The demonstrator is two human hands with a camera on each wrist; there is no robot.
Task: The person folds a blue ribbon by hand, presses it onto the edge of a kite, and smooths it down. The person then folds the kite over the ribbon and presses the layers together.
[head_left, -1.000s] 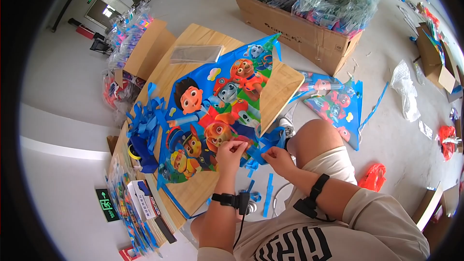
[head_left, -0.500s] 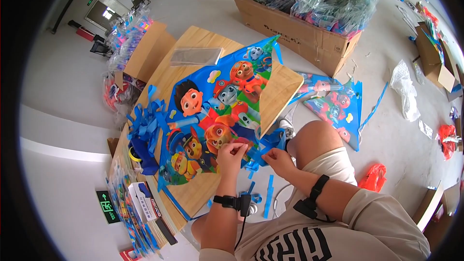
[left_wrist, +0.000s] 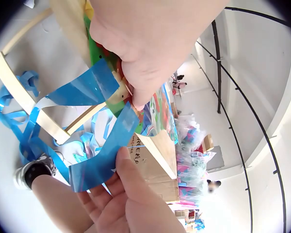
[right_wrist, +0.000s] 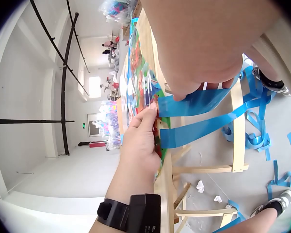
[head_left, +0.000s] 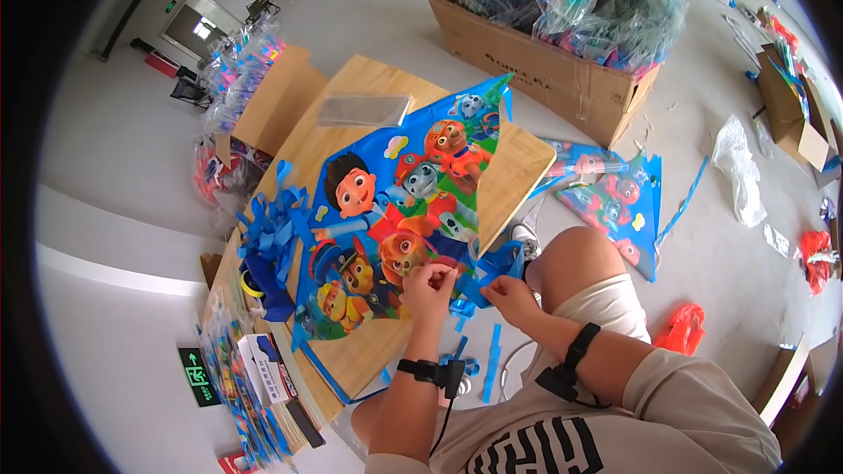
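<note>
A triangular plastic kite (head_left: 399, 202) printed with cartoon characters lies spread over the wooden board. At its near edge my left hand (head_left: 428, 290) pinches thumb and forefinger together, right where the end of a blue plastic strip (left_wrist: 104, 162) meets the printed kite. My right hand (head_left: 512, 300) holds the same strip farther along, thumb on top and fingers beneath, as the left wrist view shows. A second blue strip (right_wrist: 199, 132) hangs from the kite's edge beside it. In the right wrist view, my right hand's back hides part of its grip.
A heap of blue strips (head_left: 272, 219) and a yellow-ringed tape roll (head_left: 246, 281) sit at the board's left. Another printed kite (head_left: 615, 197) lies on the floor at right. Behind stands a cardboard box (head_left: 536, 61) full of bagged goods. Cut strips (head_left: 493, 360) litter the floor.
The head view has shifted slightly, moving the scene a little down and right in the picture. Both hands keep their places at the kite's near edge, with hardly any change.
</note>
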